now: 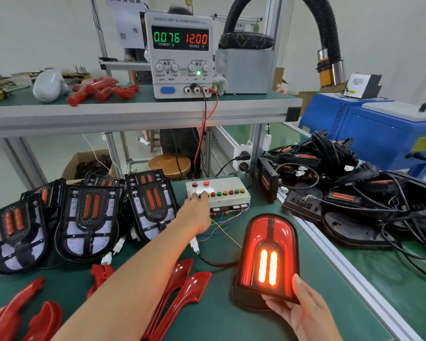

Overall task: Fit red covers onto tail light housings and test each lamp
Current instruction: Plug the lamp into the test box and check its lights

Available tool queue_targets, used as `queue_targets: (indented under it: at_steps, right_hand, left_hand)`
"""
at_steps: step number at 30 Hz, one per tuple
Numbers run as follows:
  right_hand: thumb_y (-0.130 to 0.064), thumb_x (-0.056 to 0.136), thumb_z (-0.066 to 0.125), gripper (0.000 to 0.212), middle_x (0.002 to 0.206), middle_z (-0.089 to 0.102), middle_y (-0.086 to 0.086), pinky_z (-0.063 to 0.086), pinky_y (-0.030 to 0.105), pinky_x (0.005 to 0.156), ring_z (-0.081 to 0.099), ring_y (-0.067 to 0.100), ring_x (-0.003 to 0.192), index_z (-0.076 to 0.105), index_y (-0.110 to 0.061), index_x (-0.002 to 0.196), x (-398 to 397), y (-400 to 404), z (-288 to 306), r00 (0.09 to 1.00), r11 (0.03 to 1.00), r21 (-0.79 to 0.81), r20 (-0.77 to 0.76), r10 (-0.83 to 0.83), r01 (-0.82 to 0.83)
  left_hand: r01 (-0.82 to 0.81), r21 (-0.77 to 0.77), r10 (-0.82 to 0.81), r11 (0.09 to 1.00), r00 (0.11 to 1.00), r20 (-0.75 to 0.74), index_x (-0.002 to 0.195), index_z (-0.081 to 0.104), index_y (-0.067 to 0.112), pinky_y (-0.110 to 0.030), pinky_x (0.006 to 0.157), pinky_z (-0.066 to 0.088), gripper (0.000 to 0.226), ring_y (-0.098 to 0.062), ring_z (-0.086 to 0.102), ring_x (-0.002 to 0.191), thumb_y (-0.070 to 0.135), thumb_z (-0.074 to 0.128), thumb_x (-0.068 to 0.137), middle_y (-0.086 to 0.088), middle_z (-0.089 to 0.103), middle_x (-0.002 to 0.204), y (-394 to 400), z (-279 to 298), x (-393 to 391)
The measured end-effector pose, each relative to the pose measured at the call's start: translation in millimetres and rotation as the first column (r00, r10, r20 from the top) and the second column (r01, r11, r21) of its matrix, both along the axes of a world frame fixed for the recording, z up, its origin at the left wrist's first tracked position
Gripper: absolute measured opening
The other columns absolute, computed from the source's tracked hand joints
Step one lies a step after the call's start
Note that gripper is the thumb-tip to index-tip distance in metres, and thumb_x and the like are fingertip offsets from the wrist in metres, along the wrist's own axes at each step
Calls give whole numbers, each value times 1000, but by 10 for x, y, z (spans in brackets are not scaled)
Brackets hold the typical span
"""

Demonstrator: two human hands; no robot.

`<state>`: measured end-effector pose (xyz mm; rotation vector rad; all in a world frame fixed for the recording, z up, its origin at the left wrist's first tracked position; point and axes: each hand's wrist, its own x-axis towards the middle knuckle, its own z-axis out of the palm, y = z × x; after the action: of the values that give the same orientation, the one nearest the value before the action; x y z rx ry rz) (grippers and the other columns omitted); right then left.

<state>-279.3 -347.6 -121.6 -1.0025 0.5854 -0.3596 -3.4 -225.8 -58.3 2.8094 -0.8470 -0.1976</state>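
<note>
Gripping the lit tail light by its near edge, my right hand has the thumb curled up its right side and the fingers under the base, propping it tilted on the green tabletop. Its two centre bars glow bright. My left hand reaches away from the lamp to the white switch box, fingers straight, tips pressing the buttons at its left end. Left of the lamp lie loose red covers; further left stand uncovered housings. Above the box, the power supply on the shelf reads 0.076 and 12.00.
</note>
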Motion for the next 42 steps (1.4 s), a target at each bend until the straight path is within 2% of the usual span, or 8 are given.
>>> queue_targets:
  at_steps: [7,13,18,24,28,31,36,42]
  right_hand:
    - [-27,95,51,36,104,74,28,64,41,66,73,46,89,64,-2,118,-6,13,3,1000,1000,8,20,10,-10]
    - [-31,87,54,43,105,72,32,63,38,66,73,47,90,71,0,111,-18,16,-9,998,999,-24,55,27,-25]
    - [-32,87,55,44,102,71,33,63,38,66,73,47,89,70,3,111,-21,16,3,998,999,-31,50,46,-45]
    - [-17,104,43,34,94,71,36,64,39,62,74,46,74,64,7,112,-10,18,-15,999,1000,-14,52,2,-1]
    - [-20,103,43,34,97,73,33,65,41,65,74,46,79,65,4,114,-11,21,-13,999,1000,-11,51,2,-2]
    - [-28,94,50,39,104,73,30,64,40,67,73,45,87,68,0,114,-25,29,23,998,1000,-15,50,24,-23]
    - [-19,105,41,35,102,72,32,64,46,74,73,46,82,64,5,118,-19,15,-7,999,1000,-12,43,10,-9]
    - [-18,106,41,35,101,72,33,63,47,75,73,46,81,63,5,118,-16,24,5,1000,1000,-14,21,-14,14]
  left_hand:
    - [5,6,-5,1000,1000,-2,160,16,9,-48,116,37,75,-41,32,145,6,53,95,-22,25,159,4,-21,-2]
    - [-20,15,20,1000,1000,-5,160,17,13,-50,114,39,76,-42,26,145,6,55,94,-21,15,161,-43,-24,-53]
    - [-60,24,60,998,998,3,157,23,13,-47,106,45,70,-39,26,141,10,55,95,-18,25,154,-104,-14,-39]
    - [-70,55,67,996,996,57,156,31,13,-46,106,46,64,-37,32,137,8,54,96,-18,31,148,-114,-11,-14]
    - [-63,64,59,996,997,55,156,30,13,-47,108,45,64,-37,32,138,8,54,96,-19,32,148,-116,9,1]
    - [-56,60,55,997,998,19,158,25,16,-47,109,43,67,-39,28,139,7,51,97,-20,29,151,-129,35,0]
    - [-60,72,57,996,997,52,158,28,15,-47,111,42,64,-38,28,140,8,50,98,-20,30,150,-139,37,-12]
    - [-57,81,53,995,997,55,157,31,15,-48,110,43,61,-38,27,141,10,50,99,-20,30,150,-154,58,-14]
